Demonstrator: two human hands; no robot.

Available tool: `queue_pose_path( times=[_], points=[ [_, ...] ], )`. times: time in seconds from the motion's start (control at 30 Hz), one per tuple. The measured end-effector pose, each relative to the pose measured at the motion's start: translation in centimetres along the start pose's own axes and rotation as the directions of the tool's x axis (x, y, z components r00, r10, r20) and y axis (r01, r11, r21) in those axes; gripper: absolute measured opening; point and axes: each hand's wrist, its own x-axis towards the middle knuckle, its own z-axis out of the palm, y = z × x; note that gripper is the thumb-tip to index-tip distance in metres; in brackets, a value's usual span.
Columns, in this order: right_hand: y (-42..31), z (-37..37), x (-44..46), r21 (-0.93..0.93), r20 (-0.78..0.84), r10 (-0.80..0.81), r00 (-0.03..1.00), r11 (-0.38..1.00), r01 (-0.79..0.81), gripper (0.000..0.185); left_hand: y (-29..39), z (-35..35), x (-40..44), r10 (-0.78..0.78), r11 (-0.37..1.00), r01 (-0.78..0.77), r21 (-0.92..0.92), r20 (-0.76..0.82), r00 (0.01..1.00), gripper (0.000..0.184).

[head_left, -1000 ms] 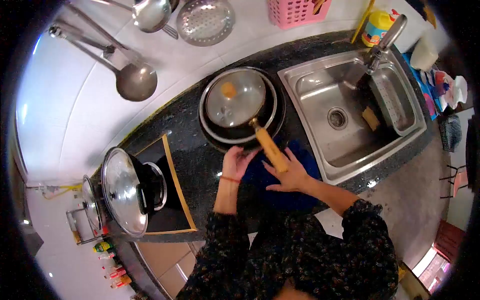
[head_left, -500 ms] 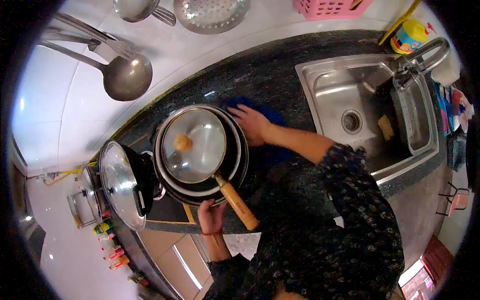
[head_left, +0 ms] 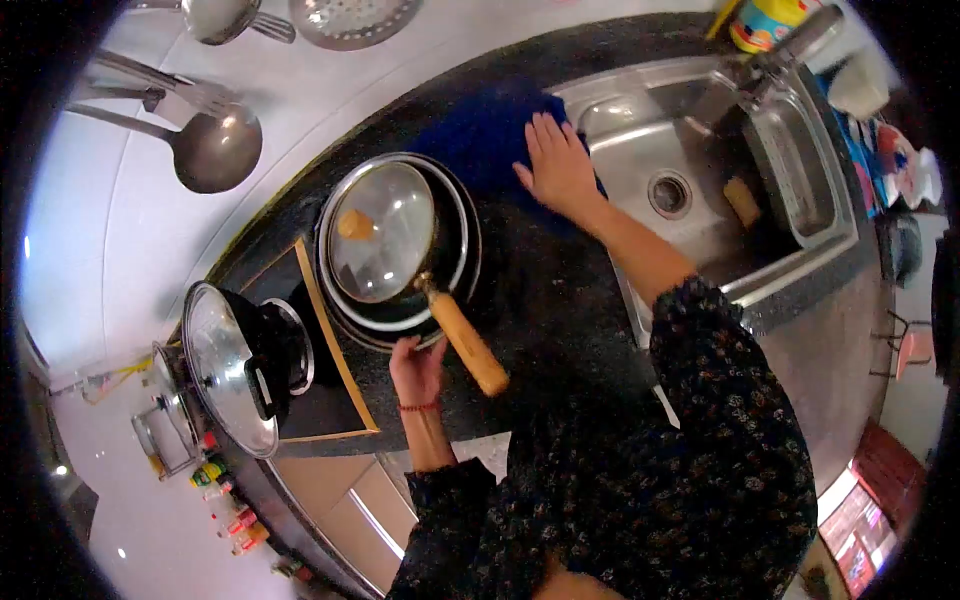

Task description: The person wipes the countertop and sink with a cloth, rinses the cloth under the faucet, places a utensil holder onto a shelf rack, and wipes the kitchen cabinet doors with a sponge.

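Observation:
A stack of round pans stands on the dark counter. Topmost is a small saucepan with a wooden handle, covered by a glass lid with a wooden knob. My left hand grips the stack's lower rim, its thumb and fingertips at the edge beside the handle. Over by the sink, my right hand lies flat on a dark blue cloth, fingers stretched out and thumb apart. Part of the cloth is hidden beneath that hand.
The steel sink holds a sponge at the right. Left of the pans, a lidded wok sits by a wood-edged cooktop. A ladle and other utensils hang on the wall. Several bottles stand lower left.
My right hand has left the pans' side and moved right with the cloth toward the sink. The pan stack has shifted right, off the cooktop's edge, with my left hand still at its rim.

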Motion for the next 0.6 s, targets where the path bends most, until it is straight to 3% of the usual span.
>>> queue_pose_path(
  times=[0.07, 0.13, 0.2, 0.23, 0.3, 0.37, 0.4, 0.5, 0.6],
  points=[
    [-1.2, -2.2, -5.6, -0.008, -0.004, 0.007, 1.000, 1.000, -0.007, 0.062, 0.1, 2.8, 0.0, 0.107, 0.993, -0.108, 0.055, 0.036, 0.994, 0.032],
    [-2.6, -4.6, -11.6, 0.012, 0.084, 0.042, 0.996, 0.999, -0.044, 0.061, 0.2, 2.3, 1.7, 0.082, 0.992, -0.084, 0.096, 0.021, 0.996, 0.028],
    [-3.9, -7.6, -17.5, 0.017, 0.182, 0.077, 0.980, 0.996, -0.082, 0.063, 0.0, 3.2, 2.6, 0.113, 0.990, -0.125, 0.066, 0.160, 0.981, 0.020],
    [-4.8, -8.5, -20.7, 0.025, 0.224, 0.112, 0.968, 0.992, -0.120, 0.064, 0.0, 3.2, 3.0, 0.116, 0.991, -0.121, 0.048, 0.101, 0.988, 0.013],
    [-5.9, -10.3, -26.0, 0.035, 0.295, 0.184, 0.938, 0.979, -0.203, 0.066, 0.0, 3.4, 3.2, 0.084, 0.995, -0.091, 0.031, 0.176, 0.981, 0.011],
    [-6.5, -11.7, -29.1, 0.009, 0.245, 0.331, 0.911, 0.939, -0.344, 0.067, 0.0, 3.1, 4.1, 0.057, 0.998, -0.058, -0.005, 0.262, 0.963, 0.012],
    [-6.8, -11.9, -30.4, -0.009, 0.216, 0.409, 0.887, 0.909, -0.417, 0.068, 0.0, 2.8, 5.2, 0.048, 0.998, -0.053, 0.018, 0.214, 0.976, 0.013],
    [-5.0, -11.0, -31.4, -0.076, 0.057, 0.700, 0.712, 0.714, -0.696, 0.074, 0.0, 2.9, 5.5, 0.062, 0.994, -0.077, 0.076, 0.186, 0.981, 0.015],
    [-0.7, -9.7, -31.8, -0.138, -0.122, 0.794, 0.595, 0.581, -0.802, 0.072, 0.2, 2.2, 6.6, 0.094, 0.991, -0.104, 0.083, 0.119, 0.988, 0.016]
  ],
)
